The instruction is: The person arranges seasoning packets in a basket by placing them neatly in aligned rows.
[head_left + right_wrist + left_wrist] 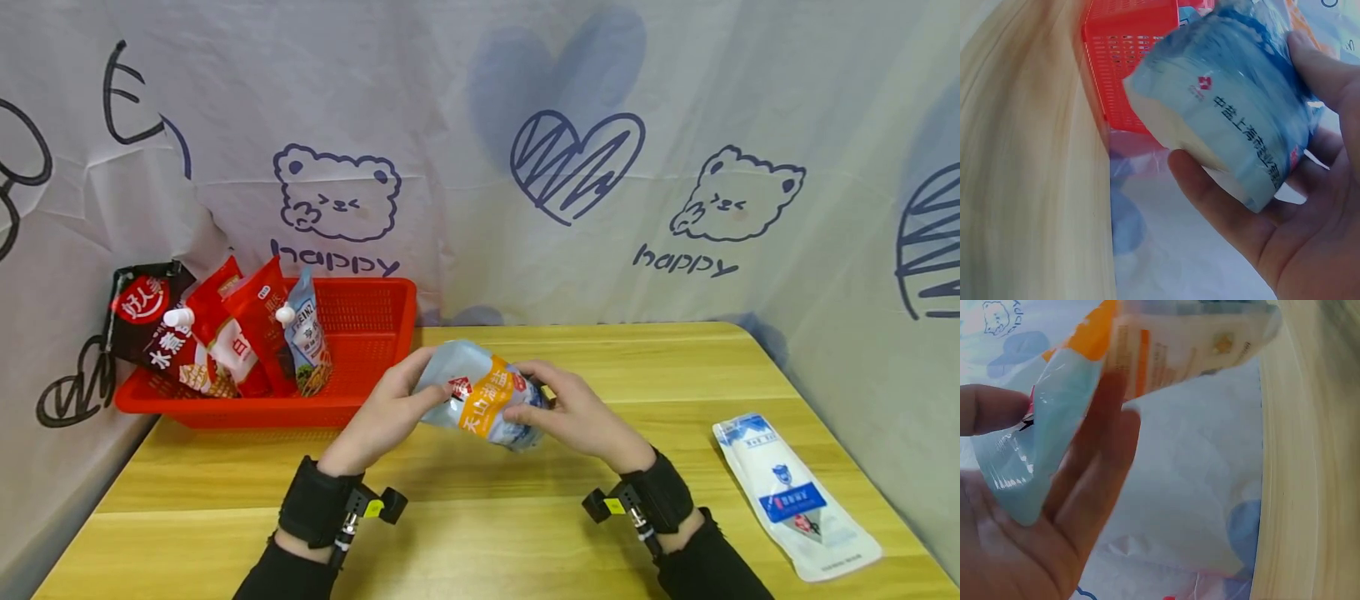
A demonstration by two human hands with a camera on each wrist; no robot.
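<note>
Both hands hold a bag of salt (480,398) above the middle of the wooden table; it is pale blue with an orange band. My left hand (392,410) pinches the flat, crumpled top end between thumb and fingers. At the fuller bottom end, my right hand (577,412) grips the bag, thumb on the front. In the left wrist view the thumb presses one face of the salt bag (1063,419) and the fingers lie behind it. The right wrist view shows the bag's blue base (1229,106) with printed lettering, fingers round its sides.
A red plastic basket (375,333) stands at the back left of the table (465,542). In it lean a black packet (142,312), red pouches (258,321) and a light blue spouted pouch (307,342). A white pouch (795,500) lies flat at the right. Behind hangs a printed cloth (465,208).
</note>
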